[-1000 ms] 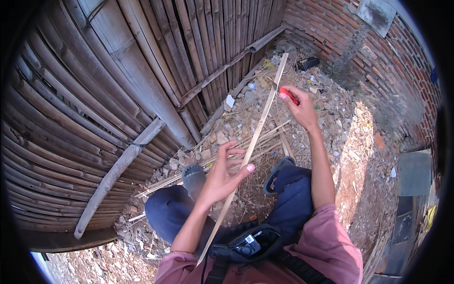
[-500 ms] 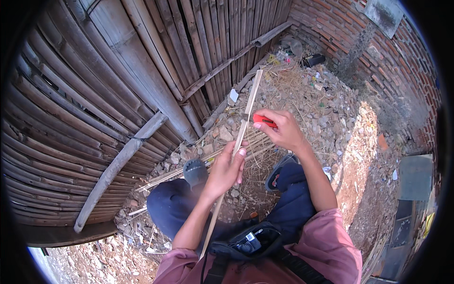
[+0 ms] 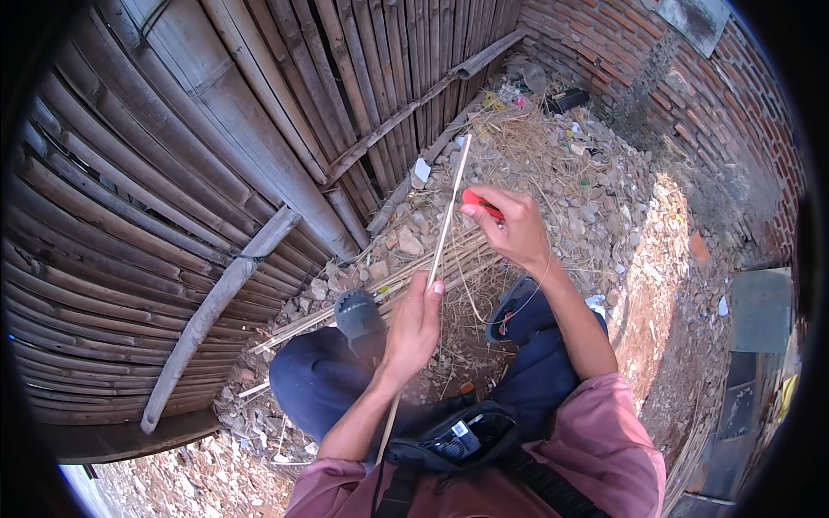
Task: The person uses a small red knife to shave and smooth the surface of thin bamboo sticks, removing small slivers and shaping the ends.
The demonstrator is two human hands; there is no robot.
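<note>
A long, pale bamboo strip slants up and away from my lap, its narrow edge toward me. My left hand is closed round the strip's middle, and the lower part runs down under my forearm. Higher up, my right hand grips a red-handled utility knife against the strip's right side. Its blade is hard to make out. From near the knife, a thin curled sliver hangs down. Several cut bamboo strips lie on the ground beyond my left hand.
A bamboo wall rises on the left, with a pole brace low on it. Rubble and dry straw cover the ground up to a brick wall. My sandalled feet and an open waist bag are close by.
The bamboo strip has turned in my left hand, from its broad face to its narrow edge. My right hand with the knife has shifted slightly up and left. The thin sliver now shows more plainly.
</note>
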